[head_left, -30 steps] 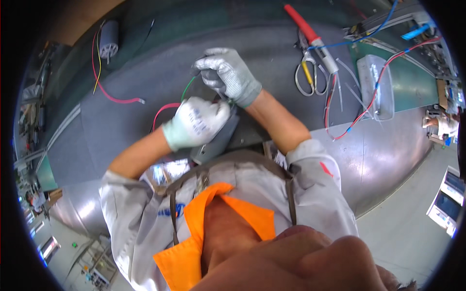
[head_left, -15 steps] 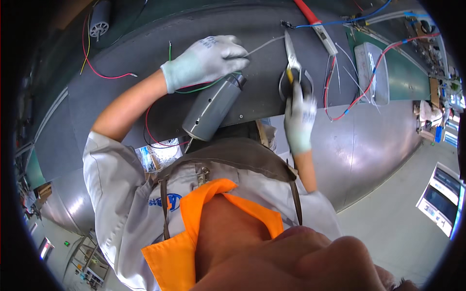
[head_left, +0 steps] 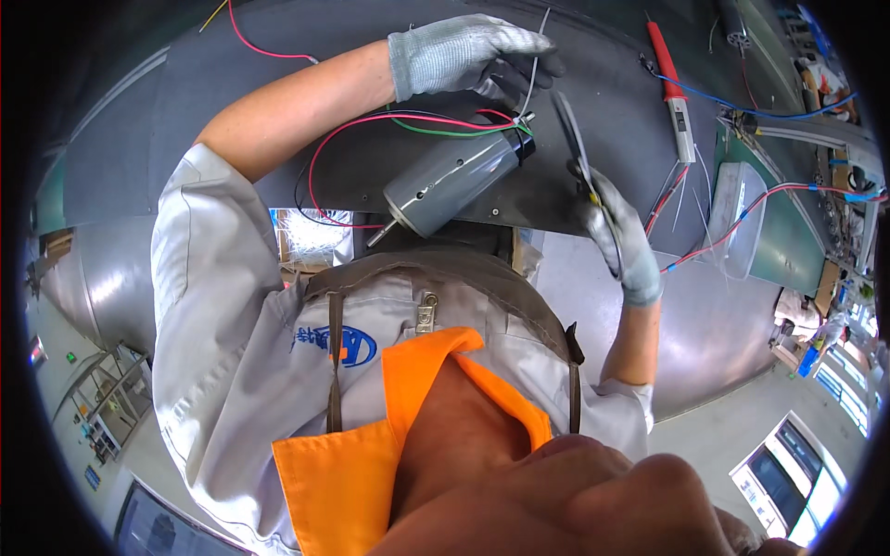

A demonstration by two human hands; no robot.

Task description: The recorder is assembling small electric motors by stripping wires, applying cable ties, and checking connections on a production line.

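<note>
Nearest to the person, the grey metal can-shaped motor (head_left: 451,183) lies tilted at the near edge of the dark grey mat (head_left: 278,83), with red, green and black wires (head_left: 408,122) looping out of its far end. Just right of the motor, the right hand (head_left: 619,243) in a grey glove is closed around the handles of a pair of scissors (head_left: 577,148), whose blades point up toward the motor's far end. Just past the motor, the left hand (head_left: 464,54) in a grey glove pinches a thin white tie strip (head_left: 530,65) that comes up from the wires, and farther right of the motor lies a red-handled soldering tool (head_left: 669,83).
</note>
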